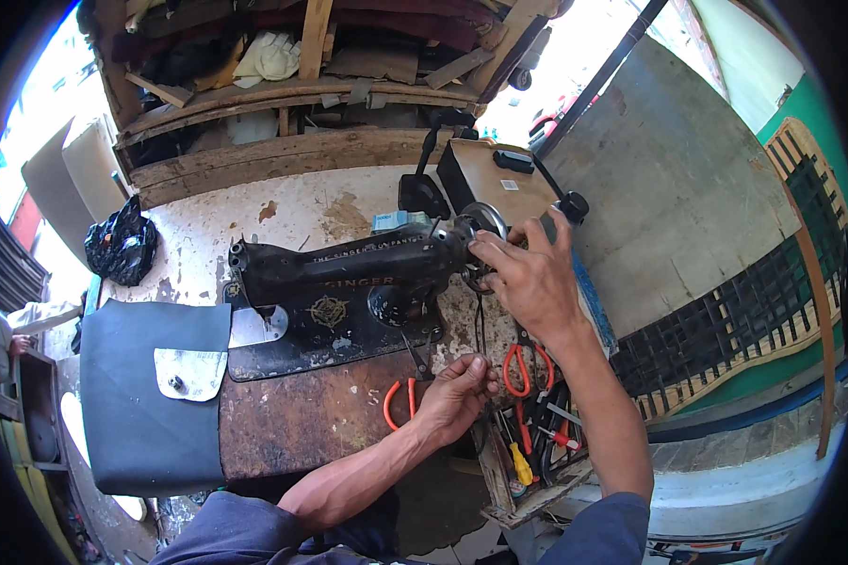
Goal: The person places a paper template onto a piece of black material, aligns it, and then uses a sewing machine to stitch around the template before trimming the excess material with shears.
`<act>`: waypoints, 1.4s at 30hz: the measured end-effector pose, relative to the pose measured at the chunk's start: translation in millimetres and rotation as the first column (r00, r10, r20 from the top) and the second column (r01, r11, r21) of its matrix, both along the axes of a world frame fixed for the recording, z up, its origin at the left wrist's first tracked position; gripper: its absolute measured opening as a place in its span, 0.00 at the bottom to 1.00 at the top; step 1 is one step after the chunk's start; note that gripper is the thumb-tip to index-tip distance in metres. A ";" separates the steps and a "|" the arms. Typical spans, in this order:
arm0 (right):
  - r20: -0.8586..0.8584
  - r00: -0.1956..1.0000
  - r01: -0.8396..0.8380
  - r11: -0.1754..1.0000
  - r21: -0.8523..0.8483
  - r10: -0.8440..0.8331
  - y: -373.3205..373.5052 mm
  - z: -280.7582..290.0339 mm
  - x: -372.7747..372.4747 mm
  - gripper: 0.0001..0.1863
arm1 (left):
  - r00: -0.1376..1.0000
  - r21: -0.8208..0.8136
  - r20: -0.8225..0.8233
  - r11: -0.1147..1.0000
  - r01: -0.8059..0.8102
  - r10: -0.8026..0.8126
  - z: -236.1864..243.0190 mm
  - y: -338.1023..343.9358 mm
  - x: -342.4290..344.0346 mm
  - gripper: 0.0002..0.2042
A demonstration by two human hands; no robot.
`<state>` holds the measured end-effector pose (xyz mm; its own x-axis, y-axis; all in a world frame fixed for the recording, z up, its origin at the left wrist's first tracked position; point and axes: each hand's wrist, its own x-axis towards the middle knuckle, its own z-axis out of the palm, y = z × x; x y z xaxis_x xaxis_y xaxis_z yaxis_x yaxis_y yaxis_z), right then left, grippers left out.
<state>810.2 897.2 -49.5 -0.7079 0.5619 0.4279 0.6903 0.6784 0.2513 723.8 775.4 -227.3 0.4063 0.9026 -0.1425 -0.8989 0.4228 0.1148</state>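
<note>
A black sewing machine [339, 311] stands on a worn wooden table [316, 433]. My right hand [535, 282] is at its silver-rimmed handwheel [485, 217] on the right end, thumb and fingers bent round it. Below, my left hand [457, 391] pinches the thin dark drive belt [481, 325] that hangs from the wheel. Orange-handled scissors [521, 377] lie beside it, above an open drawer of tools [523, 457]; another orange-handled tool [389, 410] rests to its left. A dark grey sheet [141, 405] covers the table's left part.
A black plastic bundle [118, 245] sits at the back left, a box [485, 174] behind the machine. Beyond are wooden shelving [301, 89], a leaning board [660, 188] and a woven panel [801, 235]. Another person's hand and sleeve [28, 334] show at the left edge.
</note>
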 end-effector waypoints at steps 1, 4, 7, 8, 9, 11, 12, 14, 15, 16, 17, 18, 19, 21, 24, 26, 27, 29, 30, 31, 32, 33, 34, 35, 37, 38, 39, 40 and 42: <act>-0.004 1.000 0.000 1.000 -0.005 0.000 0.3 0.0 0.2 0.22 | 1.000 0.005 -0.008 1.000 0.002 -0.002 0.0 0.3 -0.1 0.06; -0.005 1.000 0.000 1.000 -0.020 0.000 0.3 0.5 0.7 0.22 | 1.000 -0.003 -0.003 1.000 0.001 -0.001 0.1 1.2 -0.9 0.06; 0.001 1.000 0.007 1.000 -0.015 -0.007 -0.3 1.0 1.1 0.22 | 1.000 -0.003 -0.001 1.000 -0.005 0.005 0.3 1.3 -1.0 0.06; 0.004 1.000 0.006 1.000 -0.009 -0.006 -0.3 1.0 1.1 0.23 | 1.000 -0.005 -0.004 1.000 -0.006 0.006 0.3 1.2 -0.8 0.06; 0.000 1.000 0.008 1.000 -0.014 -0.008 -0.4 0.9 1.2 0.23 | 1.000 -0.007 -0.008 1.000 -0.005 0.005 0.2 0.9 -0.7 0.07; -0.008 1.000 0.001 1.000 -0.018 -0.002 0.1 0.6 1.2 0.23 | 1.000 -0.004 -0.002 1.000 -0.004 0.004 -0.4 0.7 -0.4 0.06; -0.009 1.000 0.002 1.000 -0.019 -0.002 0.5 0.5 1.3 0.23 | 1.000 -0.017 0.004 1.000 -0.002 0.002 -0.7 0.8 -0.2 0.06; -0.014 1.000 -0.007 1.000 -0.018 0.007 1.1 0.2 1.3 0.23 | 1.000 -0.008 0.011 1.000 -0.011 0.011 -1.4 0.7 0.3 0.07; -0.015 1.000 -0.008 1.000 -0.021 0.008 1.2 0.2 1.3 0.23 | 1.000 -0.011 0.016 1.000 -0.015 0.015 -1.7 0.7 0.3 0.07; -0.015 1.000 -0.008 1.000 -0.024 0.008 1.2 0.2 1.4 0.23 | 1.000 -0.005 0.014 1.000 -0.014 0.014 -1.8 0.7 0.5 0.07; -0.015 1.000 -0.009 1.000 -0.026 0.008 1.0 0.2 1.5 0.23 | 1.000 0.001 0.012 1.000 -0.013 0.013 -1.9 0.6 0.6 0.07; -0.009 1.000 -0.006 1.000 -0.025 0.006 0.7 0.4 1.6 0.23 | 1.000 -0.006 0.016 1.000 -0.011 0.011 -1.7 0.5 0.8 0.07; -0.004 1.000 -0.003 1.000 -0.025 0.003 0.3 0.3 1.7 0.23 | 1.000 0.009 0.006 1.000 -0.016 0.016 -1.4 0.3 1.3 0.07; 0.003 1.000 0.005 1.000 -0.024 -0.005 -0.2 0.4 1.8 0.22 | 1.000 0.010 0.014 1.000 -0.025 0.025 -0.2 -0.2 2.8 0.07; 0.010 1.000 0.017 1.000 -0.023 -0.016 -0.1 0.0 1.6 0.23 | 1.000 0.005 0.027 1.000 -0.001 0.001 1.7 -1.2 5.0 0.07; 0.010 1.000 0.012 1.000 -0.014 -0.011 0.6 -0.2 1.3 0.26 | 1.000 0.017 0.015 1.000 -0.001 0.001 2.6 -1.5 5.6 0.07; 0.000 1.000 0.008 1.000 -0.024 -0.008 0.9 -0.1 1.1 0.25 | 1.000 0.004 0.023 1.000 0.000 -0.001 2.8 -1.2 5.3 0.07; -0.013 1.000 -0.001 0.999 -0.051 0.000 1.2 0.1 1.1 0.23 | 1.000 0.009 -0.005 1.000 -0.009 0.009 2.7 -0.6 4.6 0.07; -0.014 1.000 -0.006 0.999 -0.046 0.006 1.1 0.3 1.2 0.23 | 1.000 -0.006 -0.002 1.000 -0.013 0.013 2.5 -0.1 4.3 0.07; -0.013 1.000 -0.009 0.999 -0.049 0.008 0.8 0.5 1.4 0.23 | 1.000 0.007 -0.014 1.000 -0.013 0.014 2.3 0.3 3.9 0.07; -0.011 1.000 -0.011 0.999 -0.052 0.010 0.4 0.6 1.6 0.23 | 1.000 0.011 -0.011 1.000 -0.012 0.012 2.1 0.7 3.8 0.07; -0.013 1.000 -0.010 0.999 -0.051 0.010 0.1 0.6 1.7 0.23 | 1.000 0.000 -0.003 1.000 -0.005 0.005 2.1 1.0 3.9 0.08; -0.017 1.000 -0.008 0.999 -0.051 0.007 -0.4 0.4 1.7 0.23 | 1.000 0.015 -0.011 1.000 -0.008 0.008 2.1 0.8 4.0 0.07; -0.021 1.000 -0.004 0.999 -0.050 0.003 -0.6 0.2 1.8 0.23 | 1.000 0.016 -0.015 1.000 -0.006 0.007 2.2 0.7 4.1 0.07; -0.019 1.000 0.004 0.999 -0.032 -0.005 -0.8 -0.6 1.8 0.24 | 1.000 0.018 -0.020 1.000 -0.004 0.004 2.7 0.0 4.2 0.07; -0.016 1.000 0.004 1.000 -0.027 -0.005 -0.7 -1.1 1.8 0.24 | 1.000 0.018 -0.022 1.000 -0.006 0.006 2.9 -0.6 4.0 0.07; -0.022 1.000 0.003 0.999 -0.032 -0.004 -0.5 -1.4 1.9 0.24 | 1.000 0.017 -0.023 1.000 -0.010 0.011 3.2 -1.2 3.5 0.07; -0.028 1.000 -0.002 0.999 -0.039 0.001 -0.2 -1.6 2.1 0.24 | 1.000 0.010 -0.025 1.000 -0.001 0.001 3.5 -1.7 2.8 0.07; -0.037 0.999 -0.014 0.999 -0.045 0.012 0.7 -1.5 2.6 0.25 | 1.000 -0.011 -0.024 1.000 0.015 -0.015 4.1 -2.0 0.5 0.05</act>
